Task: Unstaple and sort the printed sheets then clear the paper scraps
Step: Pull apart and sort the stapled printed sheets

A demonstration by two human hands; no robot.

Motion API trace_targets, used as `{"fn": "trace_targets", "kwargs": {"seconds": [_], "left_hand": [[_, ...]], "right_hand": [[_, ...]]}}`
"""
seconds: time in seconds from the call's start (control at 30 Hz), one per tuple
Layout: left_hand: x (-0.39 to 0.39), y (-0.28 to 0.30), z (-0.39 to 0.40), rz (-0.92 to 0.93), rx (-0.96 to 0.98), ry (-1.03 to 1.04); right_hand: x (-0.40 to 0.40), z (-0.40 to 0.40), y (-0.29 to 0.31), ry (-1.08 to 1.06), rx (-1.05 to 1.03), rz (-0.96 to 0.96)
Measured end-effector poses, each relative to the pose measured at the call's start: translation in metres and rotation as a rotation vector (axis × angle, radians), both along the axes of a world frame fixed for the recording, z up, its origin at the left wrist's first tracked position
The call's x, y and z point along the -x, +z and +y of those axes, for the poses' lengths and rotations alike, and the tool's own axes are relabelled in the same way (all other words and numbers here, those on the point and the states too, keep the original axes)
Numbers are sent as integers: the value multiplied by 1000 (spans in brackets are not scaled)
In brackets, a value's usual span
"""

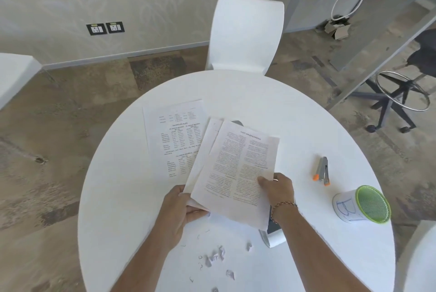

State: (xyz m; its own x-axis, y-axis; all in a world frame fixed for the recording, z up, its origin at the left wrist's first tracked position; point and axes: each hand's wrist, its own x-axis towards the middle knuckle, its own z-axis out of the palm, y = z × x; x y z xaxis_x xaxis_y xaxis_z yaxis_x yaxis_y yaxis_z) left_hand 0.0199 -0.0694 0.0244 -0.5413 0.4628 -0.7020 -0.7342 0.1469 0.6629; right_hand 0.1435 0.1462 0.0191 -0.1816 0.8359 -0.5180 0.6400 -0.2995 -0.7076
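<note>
Above the round white table [271, 103] I hold a small stack of printed sheets [238, 166]. My left hand [181, 211] grips the stack's near left corner. My right hand [278, 188] pinches the right edge of the top sheet, which is fanned a little away from the sheets under it. One separate printed sheet [172, 133] lies flat on the table to the left, partly covered by the held stack. Torn paper scraps [215, 257] and bent staples [200, 236] lie scattered near the table's front edge.
A grey and orange staple remover [322, 171] lies to the right. A green mesh cup [364, 204] with a paper label stands at the right edge. A dark flat object [271, 228] lies under the sheets. A white chair [245, 34] stands behind the table.
</note>
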Motion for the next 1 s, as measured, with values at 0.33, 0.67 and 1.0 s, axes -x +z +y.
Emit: {"fn": "trace_targets", "kwargs": {"seconds": [0.33, 0.67, 1.0], "left_hand": [[8, -11, -4, 145, 175, 45], [16, -9, -19, 327, 226, -8], [24, 9, -20, 182, 67, 18]], "right_hand": [[-1, 1, -1, -13, 50, 46], [-12, 33, 39, 165, 123, 259], [1, 49, 93, 1023, 9, -109]]}}
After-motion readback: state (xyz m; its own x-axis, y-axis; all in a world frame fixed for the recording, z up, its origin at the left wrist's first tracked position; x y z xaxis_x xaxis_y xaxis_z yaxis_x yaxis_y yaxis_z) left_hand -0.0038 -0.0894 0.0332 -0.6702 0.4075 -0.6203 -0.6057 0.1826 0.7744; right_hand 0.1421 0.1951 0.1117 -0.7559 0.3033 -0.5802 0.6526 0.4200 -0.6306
